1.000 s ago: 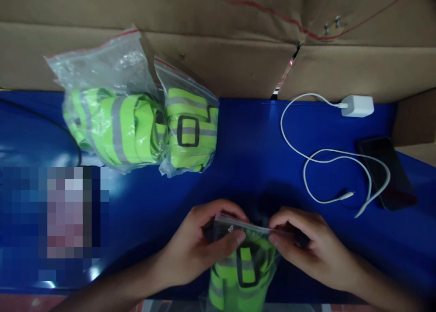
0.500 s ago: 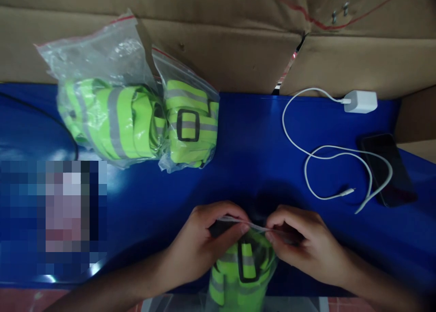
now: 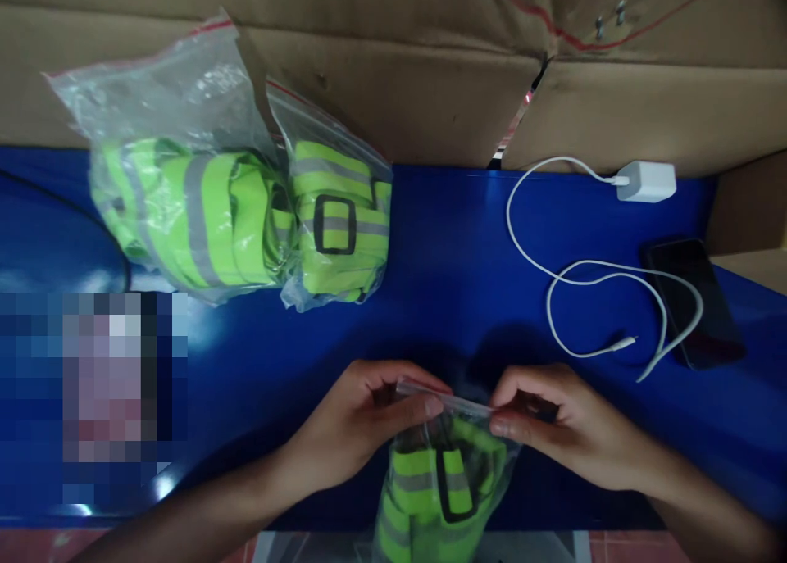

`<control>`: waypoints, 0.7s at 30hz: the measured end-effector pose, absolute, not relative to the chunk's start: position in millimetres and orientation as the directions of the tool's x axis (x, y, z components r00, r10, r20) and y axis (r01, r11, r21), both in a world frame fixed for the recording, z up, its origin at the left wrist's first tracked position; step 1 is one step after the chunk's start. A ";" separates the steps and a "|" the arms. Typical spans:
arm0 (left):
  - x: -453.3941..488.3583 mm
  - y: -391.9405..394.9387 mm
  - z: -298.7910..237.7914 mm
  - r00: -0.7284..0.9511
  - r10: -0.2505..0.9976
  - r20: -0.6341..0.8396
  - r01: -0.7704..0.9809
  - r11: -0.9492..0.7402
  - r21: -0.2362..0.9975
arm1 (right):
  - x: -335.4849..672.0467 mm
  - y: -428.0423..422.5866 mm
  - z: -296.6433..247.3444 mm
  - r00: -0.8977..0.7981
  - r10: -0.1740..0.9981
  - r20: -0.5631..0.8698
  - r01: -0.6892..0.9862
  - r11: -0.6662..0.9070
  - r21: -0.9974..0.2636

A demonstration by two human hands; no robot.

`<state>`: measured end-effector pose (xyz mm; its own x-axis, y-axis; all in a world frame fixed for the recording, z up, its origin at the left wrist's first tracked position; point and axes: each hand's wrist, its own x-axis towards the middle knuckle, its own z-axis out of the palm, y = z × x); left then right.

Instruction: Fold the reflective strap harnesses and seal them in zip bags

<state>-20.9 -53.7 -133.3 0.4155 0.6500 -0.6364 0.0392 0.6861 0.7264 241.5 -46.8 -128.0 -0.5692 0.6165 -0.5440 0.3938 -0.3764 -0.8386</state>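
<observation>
A clear zip bag (image 3: 439,477) holding a folded neon-green reflective vest hangs over the near edge of the blue table (image 3: 443,276). My left hand (image 3: 360,428) pinches the left end of the bag's top strip between thumb and fingers. My right hand (image 3: 553,428) pinches the right end of the same strip. Both hands are closed on the bag. Two more bagged green vests lie at the far left: a larger bag (image 3: 178,211) and a smaller bag (image 3: 335,227) leaning against it.
Cardboard boxes (image 3: 430,79) wall off the far side. A white charger (image 3: 645,182) with a looped cable (image 3: 590,276) lies at the right, beside a dark phone (image 3: 694,301). A blurred patch covers the left of the table.
My hands have moved slightly apart along the bag's top strip, and the bag's mouth now looks pressed flatter. The view has shifted a little.
</observation>
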 end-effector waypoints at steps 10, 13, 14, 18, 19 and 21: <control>-18.4 -58.5 -133.5 0.408 0.665 -0.626 0.090 0.653 0.752 | 239.3 -52.1 -128.9 -0.601 0.671 -0.435 0.353 -0.266 -0.897; -17.4 -61.1 -133.5 0.407 0.687 -0.602 0.112 0.616 0.779 | 236.1 -53.9 -129.4 -0.599 0.712 -0.366 0.343 -0.185 -0.921; -17.0 -62.0 -133.7 0.409 0.693 -0.594 0.120 0.604 0.788 | 235.1 -54.5 -129.5 -0.595 0.725 -0.347 0.346 -0.159 -0.925; -14.9 -65.2 -134.6 0.421 0.701 -0.575 0.143 0.575 0.806 | 231.4 -56.8 -130.0 -0.574 0.749 -0.332 0.364 -0.130 -0.922; -14.2 -65.7 -134.6 0.424 0.702 -0.572 0.148 0.570 0.808 | 230.6 -57.4 -130.2 -0.568 0.753 -0.332 0.367 -0.129 -0.921; -12.9 -66.4 -134.4 0.427 0.703 -0.568 0.163 0.558 0.813 | 229.2 -58.6 -130.5 -0.563 0.762 -0.321 0.371 -0.114 -0.922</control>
<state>-12.9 -66.4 -134.4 0.4273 0.7033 -0.5682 0.1625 0.5584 0.8135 229.2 -58.6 -130.5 -0.5628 0.7617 -0.3212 0.3711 -0.1144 -0.9215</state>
